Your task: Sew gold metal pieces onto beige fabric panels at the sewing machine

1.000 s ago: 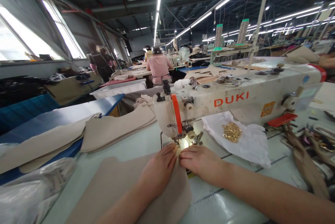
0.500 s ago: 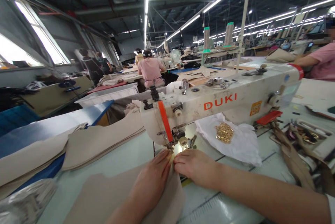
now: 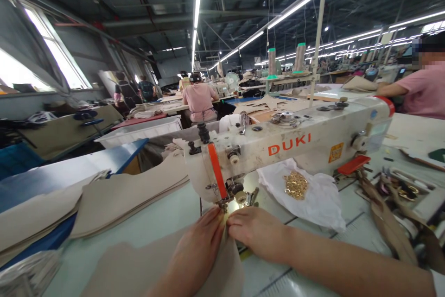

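Note:
A white DUKI sewing machine (image 3: 288, 144) stands across the table. Its needle and presser foot (image 3: 227, 199) sit just above my hands. My left hand (image 3: 198, 250) lies flat on a beige fabric piece (image 3: 139, 267), fingers stretched toward the needle. My right hand (image 3: 255, 230) rests beside it, fingers curled and pressing the fabric's edge at the foot. The fingertips of both hands nearly touch under the machine's lamp.
Stacked beige fabric pieces (image 3: 125, 195) lie at left, partly on a blue bench (image 3: 69, 172). A white cloth with gold metal parts (image 3: 295, 185) sits behind the machine. Brown straps and hardware (image 3: 392, 213) lie at right. Other people sit at machines beyond, one at far right (image 3: 420, 88).
The view has shifted, so machine and hands sit slightly further left and lower. Both hands stay pressed on the fabric at the needle. A person at far right has come into view.

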Available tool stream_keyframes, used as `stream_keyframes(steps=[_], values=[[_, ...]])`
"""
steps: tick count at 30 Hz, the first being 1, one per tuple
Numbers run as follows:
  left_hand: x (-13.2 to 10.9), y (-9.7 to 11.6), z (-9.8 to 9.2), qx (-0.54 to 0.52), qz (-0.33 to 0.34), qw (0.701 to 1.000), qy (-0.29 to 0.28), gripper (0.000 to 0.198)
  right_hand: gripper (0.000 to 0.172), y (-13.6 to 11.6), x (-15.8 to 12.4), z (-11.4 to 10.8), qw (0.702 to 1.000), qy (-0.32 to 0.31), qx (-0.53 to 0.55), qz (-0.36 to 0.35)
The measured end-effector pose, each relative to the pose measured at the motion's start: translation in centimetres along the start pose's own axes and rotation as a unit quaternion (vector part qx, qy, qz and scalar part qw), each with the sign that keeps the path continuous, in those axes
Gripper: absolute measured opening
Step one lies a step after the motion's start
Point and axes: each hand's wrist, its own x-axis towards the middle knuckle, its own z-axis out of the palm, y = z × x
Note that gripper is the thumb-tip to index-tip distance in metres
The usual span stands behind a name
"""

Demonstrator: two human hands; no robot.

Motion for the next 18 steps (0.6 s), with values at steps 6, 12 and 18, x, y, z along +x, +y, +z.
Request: stream_keyframes(steps=[6,12,18], values=[[-0.2,0.5,-0.2,-0.024,-0.011,1.000,0.003,0.031,0.011,-0.4,0.0,-0.2,1.000,-0.013,0.006,0.009],[0.1,1.2,-0.6,-0.052,-0.053,0.997,-0.012,0.029,0.012,-0.3,0.0,0.5,0.999,-0.004,0.043,0.026],[-1.5,1.7,-1.7,-0.048,-0.068,0.996,-0.017,0.030,0.006,-0.6,0.2,3.2,0.999,0.027,0.007,-0.022]])
